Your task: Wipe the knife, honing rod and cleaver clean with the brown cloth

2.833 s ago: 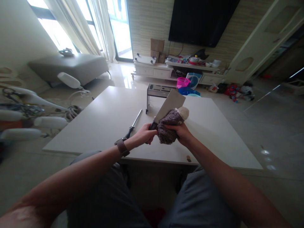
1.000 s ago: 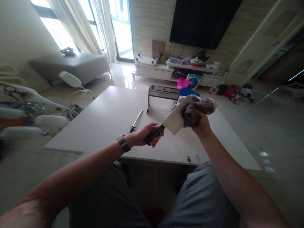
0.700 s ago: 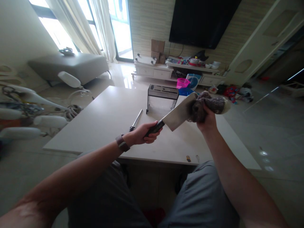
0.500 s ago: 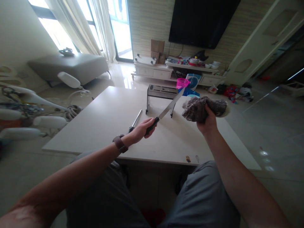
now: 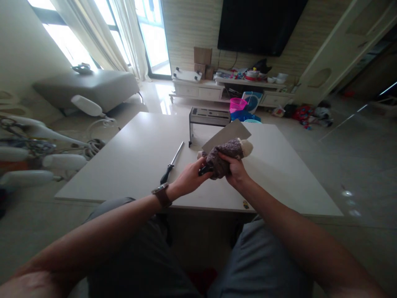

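On the table [image 5: 133, 145], a sharpening steel [image 5: 172, 161] lies just left of the cleaver [image 5: 228, 134]. The left hand [image 5: 189, 179] is clamped on the cleaver's handle. The right hand [image 5: 234, 169] presses a brown cloth [image 5: 225, 155] against the blade, in front of the knife rack [image 5: 209, 116].

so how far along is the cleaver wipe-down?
Done: can't tell; no stains show on the broad steel cleaver. In hand: left hand grips its black handle; right hand presses the fuzzy brown cloth near the blade's base. Left: black-handled honing rod lies untouched on the white table; knife rack stands beyond.
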Motion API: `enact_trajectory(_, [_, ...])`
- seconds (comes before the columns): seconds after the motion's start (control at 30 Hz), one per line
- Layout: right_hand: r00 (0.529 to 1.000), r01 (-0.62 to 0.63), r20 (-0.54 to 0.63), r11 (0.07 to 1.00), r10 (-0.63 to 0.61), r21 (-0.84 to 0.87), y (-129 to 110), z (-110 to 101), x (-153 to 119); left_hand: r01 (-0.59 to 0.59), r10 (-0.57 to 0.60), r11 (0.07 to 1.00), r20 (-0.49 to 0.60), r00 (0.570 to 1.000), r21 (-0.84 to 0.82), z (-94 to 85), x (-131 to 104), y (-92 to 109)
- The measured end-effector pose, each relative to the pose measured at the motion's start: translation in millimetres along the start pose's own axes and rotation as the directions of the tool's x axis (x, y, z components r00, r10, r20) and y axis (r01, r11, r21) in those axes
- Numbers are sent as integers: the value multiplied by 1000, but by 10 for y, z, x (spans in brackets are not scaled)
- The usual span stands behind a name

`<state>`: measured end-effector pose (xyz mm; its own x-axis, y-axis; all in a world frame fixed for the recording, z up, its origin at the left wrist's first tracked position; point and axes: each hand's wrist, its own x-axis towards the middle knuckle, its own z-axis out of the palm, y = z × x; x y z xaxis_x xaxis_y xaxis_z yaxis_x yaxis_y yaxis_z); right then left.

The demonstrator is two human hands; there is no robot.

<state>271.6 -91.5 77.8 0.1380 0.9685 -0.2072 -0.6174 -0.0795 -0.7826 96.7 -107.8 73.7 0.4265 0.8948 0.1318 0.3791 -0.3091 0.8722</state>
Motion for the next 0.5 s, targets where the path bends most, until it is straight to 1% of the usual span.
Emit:
enact_trajectory(0.03, [1000,1,-8,1000,-1,-3,-2,-10,8,53,-46,994,64,997,-101,26,3,-14])
enact_trajectory(0.1, [1000,22,-5,1000,-22,-19,-33,-20,22,179,-117,945,225,967,-275,51,9,-30])
enact_trajectory(0.17, [998,66,6,997,-66,-36,-85,-14,37,261,-135,903,350,927,-342,45,8,-24])
enact_trajectory(0.2, [996,87,9,995,-86,-43,-120,-10,50,275,-139,900,376,916,-338,34,3,-13])
enact_trajectory(0.23, [995,103,9,994,-103,-48,-162,-11,71,273,-145,908,376,915,-316,21,-4,-1])
enact_trajectory(0.3, [992,124,-7,991,-124,-42,-269,-38,142,249,-161,938,330,930,-243,-7,-20,24])
enact_trajectory(0.37, [988,149,-42,989,-149,-18,-393,-106,243,227,-171,959,292,941,-169,-29,-35,36])
enact_trajectory(0.43, [982,169,-85,986,-169,-6,-502,-195,342,214,-176,970,280,944,-114,-40,-44,35])
enact_trajectory(0.5, [978,177,-104,984,-179,-24,-560,-270,403,199,-174,978,264,949,-69,-42,-49,30])
